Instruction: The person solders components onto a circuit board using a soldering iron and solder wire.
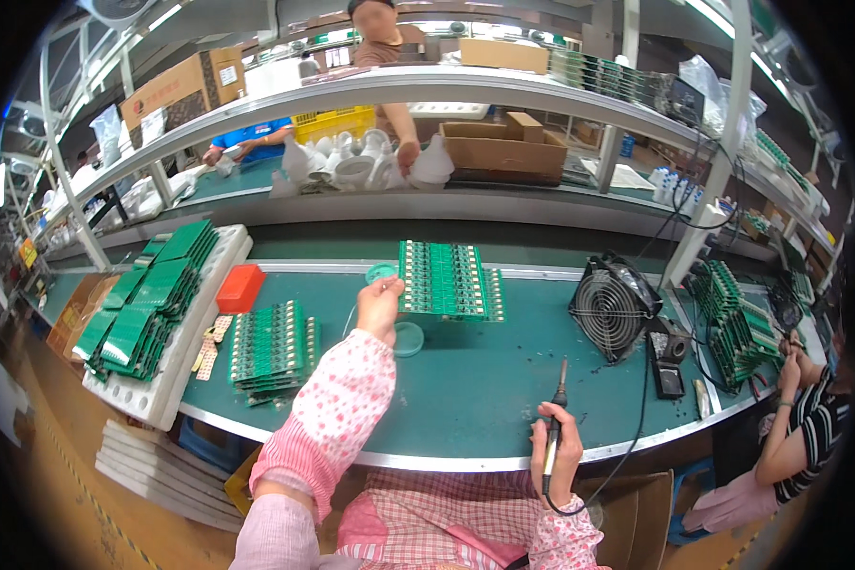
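Observation:
My left hand (378, 306) grips the left edge of a green circuit board panel (442, 278), held up over the middle of the bench with rows of small parts on it. A second panel edge shows behind its right side. In my right hand (558, 446) is a soldering iron (561, 387), tip pointing up and away, its black cable trailing down to the right. A round greenish dish (407, 339) lies just below the left hand, and a green solder spool (382, 274) is partly hidden behind that hand.
Stacked boards (268, 351) and a red box (240, 288) are at left, beside a white foam tray (190, 351) of green panels. A black fan (606, 302) and soldering iron stand (668, 361) are at right. A shelf (370, 85) crosses above; a co-worker (798, 427) sits at right.

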